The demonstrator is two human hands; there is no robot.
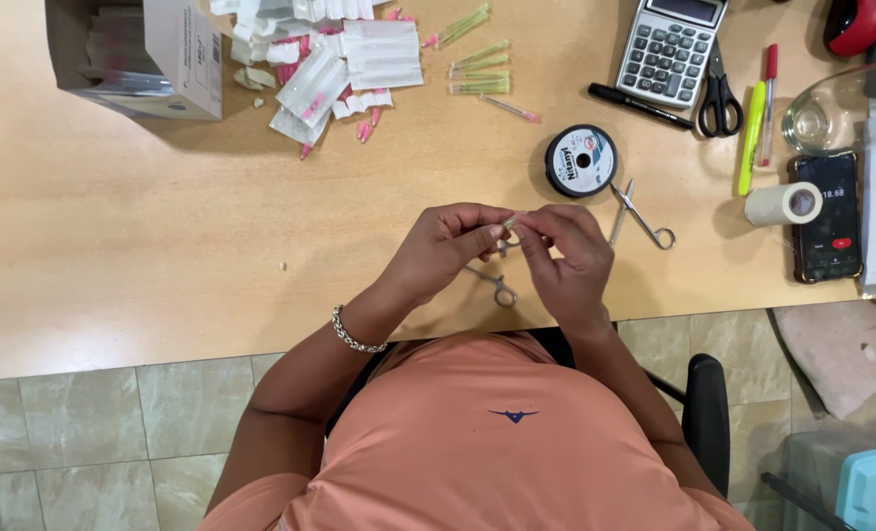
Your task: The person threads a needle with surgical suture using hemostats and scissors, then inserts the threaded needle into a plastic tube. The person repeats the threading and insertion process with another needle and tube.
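Head view, looking down: a seated person holds both hands together above a wooden table (163, 256). The left hand (448, 246) and right hand (566, 251) meet at the fingertips, pinching a small pale needle cap (510, 222) between them. Just beneath the hands lies a metal clamp (497, 285). Just beyond the right hand lie small surgical scissors (640, 211) and a black spool of thread (581, 160). Well beyond the left hand sit scattered needle packets (345, 69) and an open cardboard box (138, 54).
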